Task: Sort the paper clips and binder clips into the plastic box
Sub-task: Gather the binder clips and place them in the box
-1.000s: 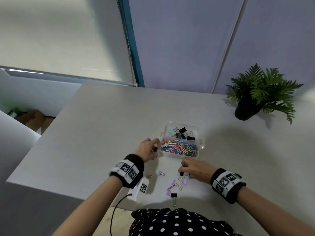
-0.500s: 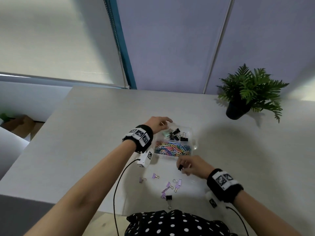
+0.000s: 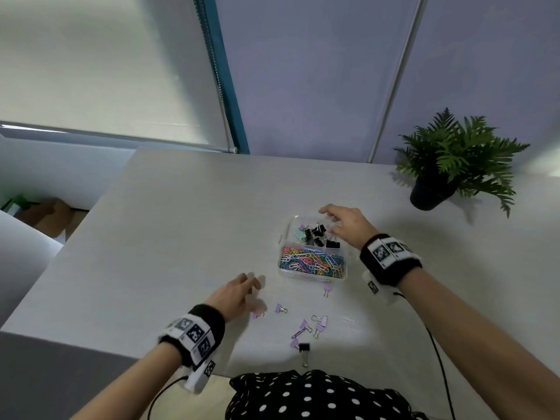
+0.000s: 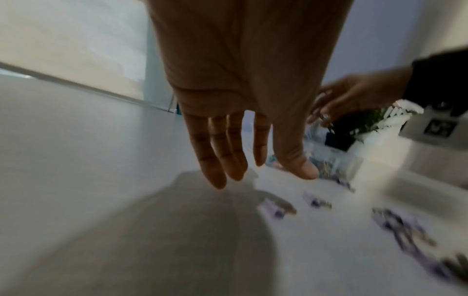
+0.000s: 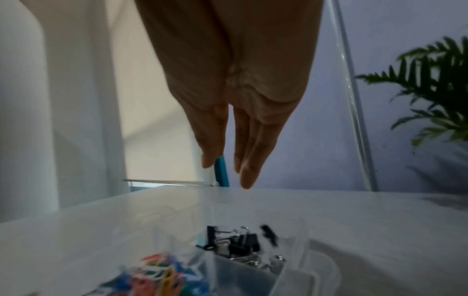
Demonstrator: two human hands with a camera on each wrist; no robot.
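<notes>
a pale grey table [image 3: 169, 237] is seen against a lavender wall panel [image 3: 318, 71], with a lowered roller blind [image 3: 100, 65] to the left of a teal window frame [image 3: 221, 71]. a clear plastic box [image 3: 313, 250] is set on the table; black binder clips [image 3: 318, 234] are held in its far compartment and coloured paper clips [image 3: 312, 262] in its near one. a potted fern [image 3: 448, 165] is placed beyond the box, to its right. purple binder clips [image 3: 306, 325] and one black binder clip [image 3: 304, 348] are scattered on the table nearer than the box. the right hand [image 3: 345, 221] is held over the box's far compartment, fingers extended, nothing gripped. the left hand [image 3: 239, 294] is held low over the table, left of and nearer than the box, fingers loosely straight and empty.
</notes>
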